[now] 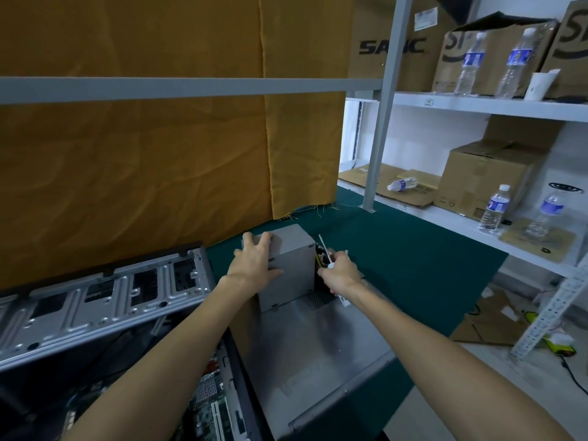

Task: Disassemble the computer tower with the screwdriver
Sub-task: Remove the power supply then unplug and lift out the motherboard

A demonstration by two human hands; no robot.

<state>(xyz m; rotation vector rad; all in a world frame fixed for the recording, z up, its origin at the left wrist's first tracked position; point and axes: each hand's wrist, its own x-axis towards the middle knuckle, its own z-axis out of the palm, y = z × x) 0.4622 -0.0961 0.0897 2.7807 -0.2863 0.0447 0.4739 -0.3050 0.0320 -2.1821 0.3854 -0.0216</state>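
The open computer tower point(105, 300) lies on its side at the lower left, its bare metal frame and circuit board showing. A grey metal power supply box point(291, 268) stands on the removed grey side panel point(315, 351), which lies flat on the green mat. My left hand point(254, 261) is spread over the box's top left corner, gripping it. My right hand point(339, 273) is closed around a bundle of cables point(322, 249) at the box's right side; a white-tipped object sticks out of the fist. The screwdriver cannot be made out for certain.
An orange cloth point(143, 154) hangs behind the work area. The green mat point(413, 265) extends right. White shelves point(477, 106) at the right hold cardboard boxes and several water bottles. Flattened cardboard and a yellow item lie on the floor at the lower right.
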